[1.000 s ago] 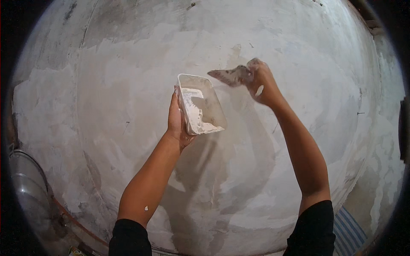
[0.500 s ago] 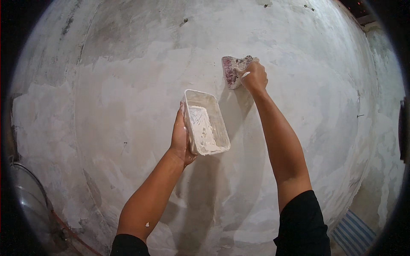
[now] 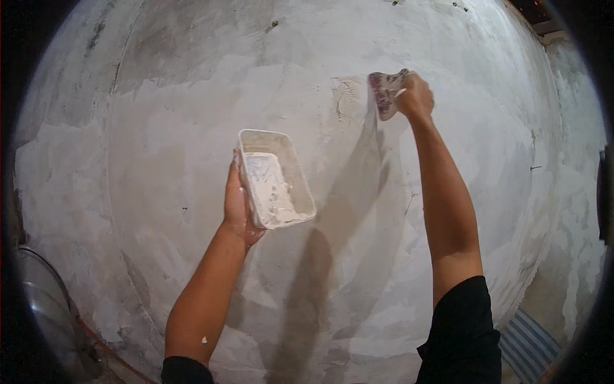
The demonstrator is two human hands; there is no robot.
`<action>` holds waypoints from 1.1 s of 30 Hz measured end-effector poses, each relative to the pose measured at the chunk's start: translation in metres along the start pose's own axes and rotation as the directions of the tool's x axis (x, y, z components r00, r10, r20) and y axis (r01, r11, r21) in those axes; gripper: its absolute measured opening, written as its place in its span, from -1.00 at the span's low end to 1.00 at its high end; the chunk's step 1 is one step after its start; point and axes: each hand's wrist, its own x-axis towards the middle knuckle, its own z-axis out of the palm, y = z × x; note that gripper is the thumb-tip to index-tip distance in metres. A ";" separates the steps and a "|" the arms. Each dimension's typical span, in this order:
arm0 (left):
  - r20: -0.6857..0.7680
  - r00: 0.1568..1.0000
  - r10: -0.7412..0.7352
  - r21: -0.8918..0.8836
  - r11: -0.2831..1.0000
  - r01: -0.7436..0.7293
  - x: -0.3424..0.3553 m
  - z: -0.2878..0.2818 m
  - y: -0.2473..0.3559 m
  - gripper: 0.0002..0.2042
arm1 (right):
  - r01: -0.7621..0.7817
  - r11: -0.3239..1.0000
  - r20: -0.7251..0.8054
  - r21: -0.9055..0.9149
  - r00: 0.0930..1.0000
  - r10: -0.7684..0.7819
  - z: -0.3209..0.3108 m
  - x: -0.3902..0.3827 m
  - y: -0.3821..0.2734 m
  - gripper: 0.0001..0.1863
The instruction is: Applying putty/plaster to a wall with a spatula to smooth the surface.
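Observation:
My left hand [image 3: 238, 208] is wrapped round the side and underside of a whitish rectangular plastic tub [image 3: 295, 173], tilted so its inside shows. Off-white putty [image 3: 276, 191] coats the tub's bottom and lower end. Up and to the right, my right hand [image 3: 417, 97] grips a wide, putty-smeared scraper [image 3: 384, 96] with reddish-purple marks on its blade. The scraper is at the grey plastered wall [image 3: 192, 147]; whether its edge touches I cannot tell. A rough patch of fresh putty [image 3: 346, 99] sits on the wall just left of the blade.
At the lower left stands a rounded shiny metal object [image 3: 48, 294], with a reddish pipe or rod [image 3: 112, 352] by it. A blue striped cloth [image 3: 529, 345] lies at the lower right. Small wires [image 3: 536, 168] stick out of the wall on the right.
The scraper has moved right and slightly up, uncovering a rough putty patch where it was. My left hand and the tub have shifted left.

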 end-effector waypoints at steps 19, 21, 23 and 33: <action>0.044 0.999 -0.008 0.077 0.997 0.005 0.000 -0.003 0.001 -0.29 | 0.250 0.968 -0.065 0.032 0.967 -0.248 0.020 -0.061 -0.094 -0.72; 0.030 0.999 -0.015 0.066 0.998 0.013 0.002 -0.003 -0.001 -0.29 | 0.235 0.971 -0.139 -0.047 0.961 -0.239 0.013 -0.041 -0.069 -0.76; -0.002 1.000 -0.012 0.061 0.998 0.012 0.001 -0.003 0.002 -0.29 | 0.224 0.974 -0.210 -0.031 0.951 -0.225 0.001 -0.032 -0.058 -0.71; -0.014 0.999 0.039 0.096 0.995 -0.037 0.002 -0.003 -0.005 -0.29 | 0.329 0.890 -0.091 0.316 0.944 -0.317 0.064 -0.033 -0.088 -0.71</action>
